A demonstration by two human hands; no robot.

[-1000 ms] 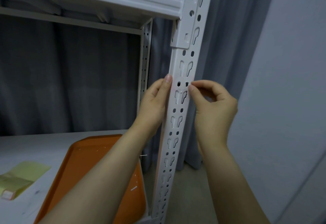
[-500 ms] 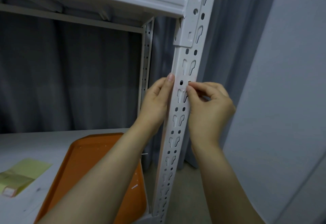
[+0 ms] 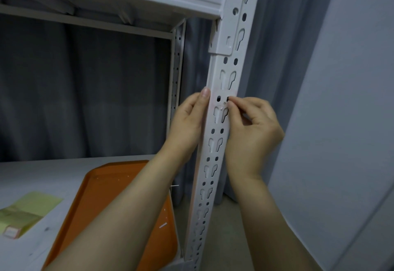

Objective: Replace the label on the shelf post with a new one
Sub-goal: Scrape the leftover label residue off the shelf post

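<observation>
1. Nearest, at 7 o'clock of the view, an orange tray (image 3: 102,206) lies on the shelf board (image 3: 42,174). A yellow-green sheet (image 3: 32,206) lies at 8 o'clock. A small red-edged slip on it may be the new label, but it is too small to tell.
2. The left hand (image 3: 187,121), at 9 o'clock of the label, holds the shelf post (image 3: 216,155). Its thumb lies straight along the left edge and its other fingers are hidden behind the post.
3. The right hand (image 3: 255,129), at 3 o'clock, has its fingers curled tight, thumb and index tips pinching at the label (image 3: 222,94). The label is a pale patch on the post face, just below the beam bracket. A ragged scrap shows at the fingertips.
4. Over the last second both hands have stayed put, and the right fingertips crept only slightly inward. I judge the old label is still mostly stuck and coming off in bits, so the new one cannot go on yet.
5. Farthest are the rear post (image 3: 177,68), a dark curtain (image 3: 85,100) at 10 o'clock and a wall (image 3: 351,121) at 3 o'clock.
</observation>
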